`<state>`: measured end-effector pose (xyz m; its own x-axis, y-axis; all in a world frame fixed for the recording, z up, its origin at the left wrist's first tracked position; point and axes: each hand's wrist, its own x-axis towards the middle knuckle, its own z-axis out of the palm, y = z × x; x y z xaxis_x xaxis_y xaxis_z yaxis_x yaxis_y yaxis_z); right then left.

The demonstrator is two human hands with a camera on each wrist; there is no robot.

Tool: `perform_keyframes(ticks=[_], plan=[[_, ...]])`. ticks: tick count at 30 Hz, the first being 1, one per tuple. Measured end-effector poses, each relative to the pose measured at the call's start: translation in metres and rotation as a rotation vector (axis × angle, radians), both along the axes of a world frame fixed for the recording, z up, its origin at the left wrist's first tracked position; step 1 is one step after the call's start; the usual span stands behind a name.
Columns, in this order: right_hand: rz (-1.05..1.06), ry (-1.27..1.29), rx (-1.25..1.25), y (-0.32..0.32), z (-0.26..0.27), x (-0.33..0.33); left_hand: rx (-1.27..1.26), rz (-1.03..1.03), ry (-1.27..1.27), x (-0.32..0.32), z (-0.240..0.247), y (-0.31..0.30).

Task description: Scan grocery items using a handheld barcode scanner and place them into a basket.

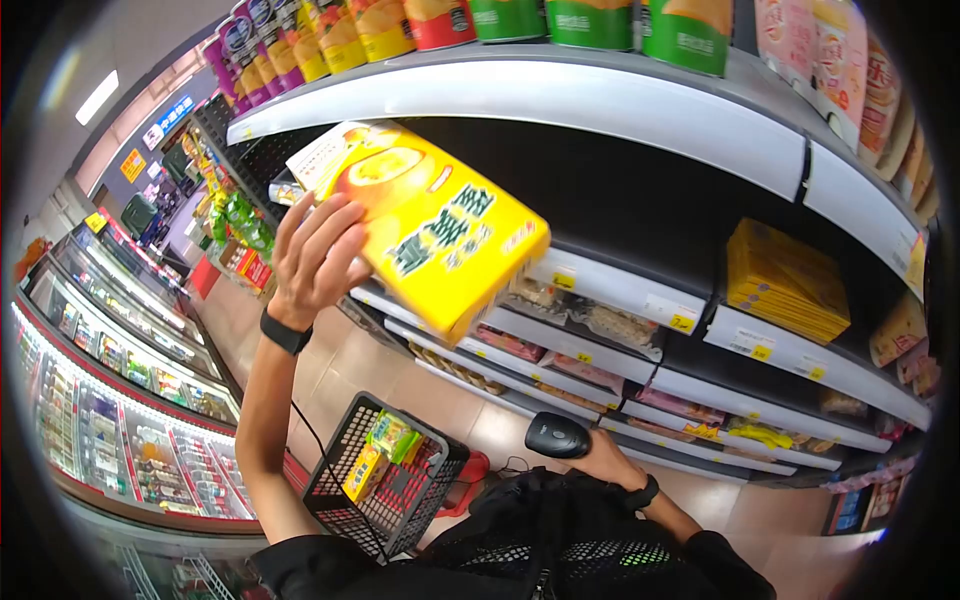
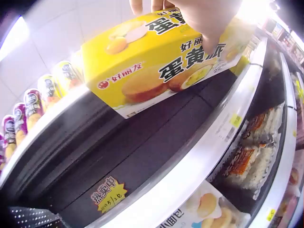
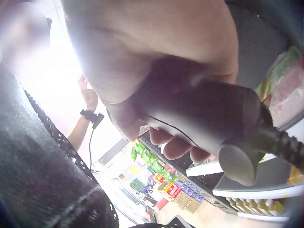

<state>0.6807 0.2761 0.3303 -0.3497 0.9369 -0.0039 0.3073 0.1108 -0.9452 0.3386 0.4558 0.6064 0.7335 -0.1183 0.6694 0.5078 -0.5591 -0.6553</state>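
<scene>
A yellow box with a pie picture [image 1: 430, 225] is held up in front of the shelves by the left hand [image 1: 320, 255], whose fingers lie over one face. In the left wrist view the same box [image 2: 152, 61] shows its printed side, with the thumb of the left hand [image 2: 209, 19] pressed on it. Low in the head view the right hand [image 1: 610, 460] grips a black handheld scanner [image 1: 558, 436]. In the right wrist view the fingers of the right hand [image 3: 175, 147] curl round the scanner's handle [image 3: 199, 109], and a coiled cable [image 3: 282, 145] runs from it.
A dark basket [image 1: 385, 500] with a yellow box and a green pack stands on the floor. Canisters [image 1: 330, 35] line the upper shelf. Yellow packs [image 1: 785, 280] sit on a shelf at the right. Glass-topped freezers [image 1: 120, 420] stand at the left.
</scene>
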Motion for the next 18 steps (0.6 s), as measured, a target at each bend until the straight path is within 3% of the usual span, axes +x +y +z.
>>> perform_keyframes(ticks=[3, 6, 9, 10, 15, 16, 17, 18], plan=[[0.034, 0.008, -0.173, 0.000, -0.009, -0.021, -0.095, -0.130, -0.270, -0.031, -0.017, -0.035], [0.082, 0.068, -0.101, 0.004, -0.009, -0.049, -0.272, -0.115, -0.510, -0.073, -0.049, -0.082], [0.189, 0.075, -0.020, 0.014, 0.004, -0.079, -1.175, 0.238, -0.877, -0.140, -0.089, -0.146], [0.241, 0.055, 0.021, 0.020, 0.009, -0.091, -1.301, 0.210, -1.102, -0.137, -0.092, -0.155], [0.490, 0.206, 0.306, 0.043, 0.056, -0.174, -1.974, 0.131, -1.509, -0.214, -0.197, -0.206], [0.549, 0.192, 0.329, 0.048, 0.060, -0.191, -2.083, -0.003, -1.560, -0.223, -0.213, -0.217], [0.602, 0.178, 0.353, 0.052, 0.062, -0.208, -2.212, 0.073, -1.522, -0.253, -0.238, -0.230], [0.608, 0.197, 0.364, 0.056, 0.058, -0.223, -2.226, 0.024, -1.559, -0.256, -0.244, -0.239]])
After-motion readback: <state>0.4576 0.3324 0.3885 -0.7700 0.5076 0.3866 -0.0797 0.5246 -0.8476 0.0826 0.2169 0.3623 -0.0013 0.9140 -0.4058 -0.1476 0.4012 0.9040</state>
